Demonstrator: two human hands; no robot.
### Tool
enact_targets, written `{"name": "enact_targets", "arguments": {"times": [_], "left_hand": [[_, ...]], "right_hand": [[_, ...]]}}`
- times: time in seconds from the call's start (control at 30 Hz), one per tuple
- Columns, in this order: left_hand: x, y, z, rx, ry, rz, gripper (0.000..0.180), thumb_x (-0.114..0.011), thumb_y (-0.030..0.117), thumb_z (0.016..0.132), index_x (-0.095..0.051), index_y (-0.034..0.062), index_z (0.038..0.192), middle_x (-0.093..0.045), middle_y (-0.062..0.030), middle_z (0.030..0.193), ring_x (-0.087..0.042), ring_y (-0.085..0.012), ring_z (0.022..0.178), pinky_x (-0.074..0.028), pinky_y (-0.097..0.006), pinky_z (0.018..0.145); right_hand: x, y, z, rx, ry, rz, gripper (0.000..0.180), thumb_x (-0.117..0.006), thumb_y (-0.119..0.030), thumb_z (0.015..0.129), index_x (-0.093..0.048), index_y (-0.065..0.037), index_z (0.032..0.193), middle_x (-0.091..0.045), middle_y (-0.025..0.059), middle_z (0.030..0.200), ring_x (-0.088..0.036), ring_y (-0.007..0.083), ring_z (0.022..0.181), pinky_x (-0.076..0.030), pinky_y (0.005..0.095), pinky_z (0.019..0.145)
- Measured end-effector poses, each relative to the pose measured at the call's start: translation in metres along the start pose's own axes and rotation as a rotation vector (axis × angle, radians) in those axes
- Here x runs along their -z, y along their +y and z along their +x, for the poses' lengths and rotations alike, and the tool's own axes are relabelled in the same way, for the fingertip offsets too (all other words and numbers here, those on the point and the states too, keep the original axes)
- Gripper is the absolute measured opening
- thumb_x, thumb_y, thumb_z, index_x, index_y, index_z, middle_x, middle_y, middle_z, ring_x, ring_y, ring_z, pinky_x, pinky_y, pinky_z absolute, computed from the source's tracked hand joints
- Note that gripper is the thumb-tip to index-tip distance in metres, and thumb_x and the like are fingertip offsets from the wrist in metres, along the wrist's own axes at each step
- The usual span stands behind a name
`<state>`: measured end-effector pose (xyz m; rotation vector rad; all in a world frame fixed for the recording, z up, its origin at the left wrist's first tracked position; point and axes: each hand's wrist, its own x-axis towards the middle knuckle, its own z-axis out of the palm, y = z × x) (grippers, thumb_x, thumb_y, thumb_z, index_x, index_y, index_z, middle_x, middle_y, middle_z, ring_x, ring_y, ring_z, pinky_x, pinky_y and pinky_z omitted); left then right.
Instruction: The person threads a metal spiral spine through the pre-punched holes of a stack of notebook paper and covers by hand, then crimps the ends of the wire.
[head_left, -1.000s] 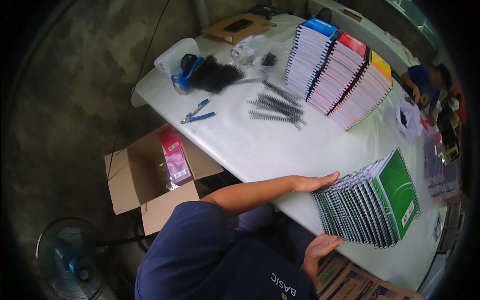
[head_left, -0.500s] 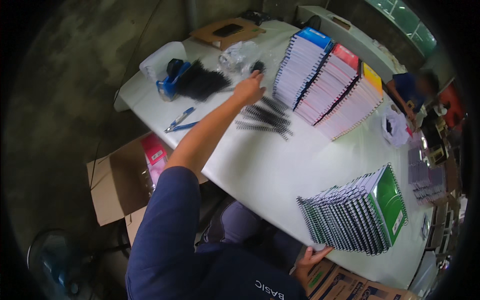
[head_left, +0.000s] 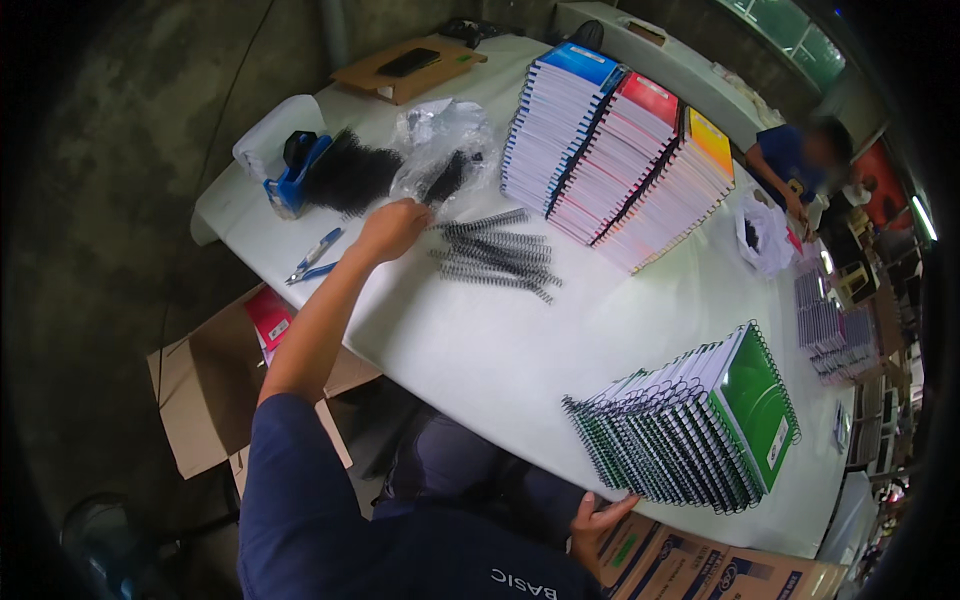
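My left hand (head_left: 395, 230) reaches over the far left of the table, its fingers closed at the near end of a crumpled clear plastic bag (head_left: 425, 130). Black spiral binding coils (head_left: 452, 178) show inside the bag; the fingertips are partly hidden. Just right of this hand, loose black coils (head_left: 495, 257) lie in a pile. A thicker bundle of black coils (head_left: 350, 175) is on its left. My right hand (head_left: 600, 515) rests at the table's near edge with fingers apart, holding nothing, beside a slanting stack of green spiral notebooks (head_left: 680, 430).
Tall stacks of blue (head_left: 560, 120), red (head_left: 620, 160) and yellow spiral notebooks (head_left: 680, 190) stand at the back. Blue-handled pliers (head_left: 318, 258) and a blue tape dispenser (head_left: 290, 185) lie left. Cardboard boxes (head_left: 205, 400) are below. A person (head_left: 800, 165) works at far right.
My left hand has drawn back toward me and to the left, and the plastic bag now stretches toward it. My right hand stays at the table edge. The whole view has shifted slightly.
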<state>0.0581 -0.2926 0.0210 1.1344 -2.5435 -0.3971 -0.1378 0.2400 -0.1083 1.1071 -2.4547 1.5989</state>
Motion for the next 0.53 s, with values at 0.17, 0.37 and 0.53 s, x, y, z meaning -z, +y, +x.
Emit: {"name": "enact_targets", "arguments": {"times": [0.17, 0.37, 0.53], "left_hand": [[0.048, 0.009, -0.031, -0.130, 0.099, -0.168, 0.019, -0.058, 0.005, 0.079, -0.065, 0.0068, 0.097, -0.062, -0.0123, 0.096, -0.059, -0.0291, 0.088, -0.048, -0.036, 0.077], [0.054, -0.028, -0.064, 0.213, 0.549, 0.037, 0.021, -0.055, 0.015, 0.083, -0.063, 0.0082, 0.101, -0.060, -0.0124, 0.103, -0.057, -0.0322, 0.094, -0.046, -0.036, 0.081], [-0.050, -0.077, -0.091, 0.345, 0.415, 0.392, 0.048, -0.058, 0.031, 0.083, -0.051, 0.0079, 0.124, -0.044, -0.0260, 0.128, -0.041, -0.0378, 0.121, -0.030, -0.051, 0.101]], "right_hand": [[-0.005, -0.005, 0.003, 0.046, 0.049, 0.029, 0.089, -0.057, -0.019, 0.078, 0.001, 0.011, 0.139, -0.010, 0.0327, 0.142, -0.017, 0.0411, 0.133, -0.014, 0.0469, 0.108], [0.026, -0.046, 0.006, 0.184, -0.015, -0.126, 0.053, -0.055, -0.017, 0.078, -0.038, 0.008, 0.121, -0.042, 0.0252, 0.120, -0.043, 0.0348, 0.113, -0.031, 0.0427, 0.099], [0.016, -0.058, 0.000, -0.288, -0.762, 0.288, 0.028, -0.067, -0.026, 0.078, -0.066, -0.011, 0.100, -0.065, 0.0099, 0.094, -0.058, 0.0266, 0.097, -0.040, 0.0410, 0.093]]}}
